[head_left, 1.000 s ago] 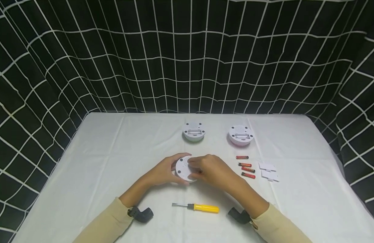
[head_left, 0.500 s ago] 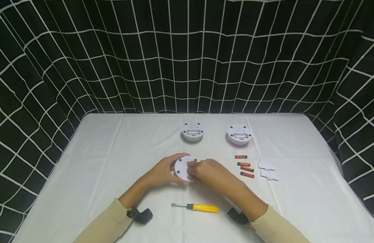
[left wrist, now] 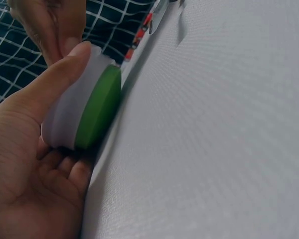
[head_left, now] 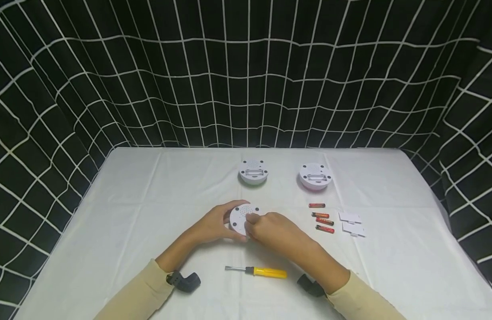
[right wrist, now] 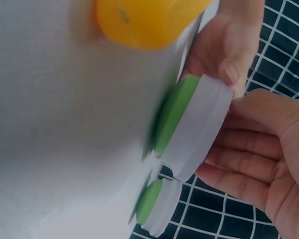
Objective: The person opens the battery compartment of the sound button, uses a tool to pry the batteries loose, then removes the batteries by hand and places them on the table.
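A round white device point(head_left: 239, 218) with dark feet and a patch of small holes is held flat face up over the table. Its green underside point(left wrist: 98, 107) shows in the left wrist view. My left hand point(head_left: 215, 225) grips its side, thumb on the near rim and fingers on the far side. My right hand point(head_left: 275, 230) has its fingers bent and pinches at the right part of the flat face; what lies right under those fingertips is hidden. In the right wrist view, the right fingers point(right wrist: 249, 142) touch the device's rim and face.
A yellow-handled flat screwdriver point(head_left: 270, 272) lies in front of the hands. Behind stand two similar upturned devices, one green-bottomed point(head_left: 254, 179) and one pink-bottomed point(head_left: 315, 184), with uncovered battery slots. To the right lie several red batteries point(head_left: 324, 221) and two white covers point(head_left: 353, 229).
My right hand's thumb and forefinger, spread on the face a second ago, have drawn together and the hand has turned slightly. The left hand and the device stay almost in place.
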`<action>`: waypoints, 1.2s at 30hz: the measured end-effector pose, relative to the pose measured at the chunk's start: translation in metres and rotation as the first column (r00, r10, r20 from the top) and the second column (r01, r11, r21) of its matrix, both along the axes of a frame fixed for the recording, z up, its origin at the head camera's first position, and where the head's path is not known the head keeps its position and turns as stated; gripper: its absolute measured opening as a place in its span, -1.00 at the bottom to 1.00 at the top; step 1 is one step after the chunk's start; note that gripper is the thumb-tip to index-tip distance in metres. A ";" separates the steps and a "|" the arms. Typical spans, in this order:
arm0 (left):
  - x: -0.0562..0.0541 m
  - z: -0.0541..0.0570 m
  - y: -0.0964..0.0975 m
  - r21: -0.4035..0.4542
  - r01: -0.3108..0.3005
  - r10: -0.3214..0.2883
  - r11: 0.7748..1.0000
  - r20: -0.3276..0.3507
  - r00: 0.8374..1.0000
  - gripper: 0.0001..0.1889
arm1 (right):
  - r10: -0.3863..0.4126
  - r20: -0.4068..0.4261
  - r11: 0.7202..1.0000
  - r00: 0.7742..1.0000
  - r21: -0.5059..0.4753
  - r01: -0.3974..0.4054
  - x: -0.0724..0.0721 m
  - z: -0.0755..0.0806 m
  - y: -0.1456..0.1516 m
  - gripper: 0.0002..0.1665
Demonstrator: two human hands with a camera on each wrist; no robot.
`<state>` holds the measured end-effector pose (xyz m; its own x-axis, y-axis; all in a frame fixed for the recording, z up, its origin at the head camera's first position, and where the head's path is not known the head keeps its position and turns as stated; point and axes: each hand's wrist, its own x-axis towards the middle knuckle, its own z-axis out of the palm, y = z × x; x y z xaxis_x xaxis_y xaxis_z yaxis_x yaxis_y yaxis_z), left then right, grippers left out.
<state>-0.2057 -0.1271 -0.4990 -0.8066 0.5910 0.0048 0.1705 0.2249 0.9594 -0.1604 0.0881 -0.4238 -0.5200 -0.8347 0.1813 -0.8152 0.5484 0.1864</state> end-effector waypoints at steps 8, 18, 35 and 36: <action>-0.002 -0.001 -0.001 0.019 0.008 -0.008 1.000 0.016 1.000 -0.01 | 0.007 -0.050 1.000 0.999 0.025 -0.006 0.001 -0.002 -0.001 -0.88; -0.003 -0.001 -0.002 0.015 -0.007 0.006 1.000 0.036 0.999 0.01 | 0.015 0.026 0.993 1.000 -0.116 -0.012 -0.004 -0.004 0.000 -0.89; -0.002 -0.001 -0.001 0.054 0.010 -0.013 0.998 0.054 0.998 -0.01 | 0.005 0.027 0.978 1.000 -0.207 0.000 -0.004 -0.004 -0.003 -0.85; -0.002 -0.002 -0.001 0.055 0.010 -0.013 0.998 0.055 0.998 -0.01 | 0.000 0.023 0.979 1.000 -0.204 0.005 -0.003 -0.004 -0.003 -0.84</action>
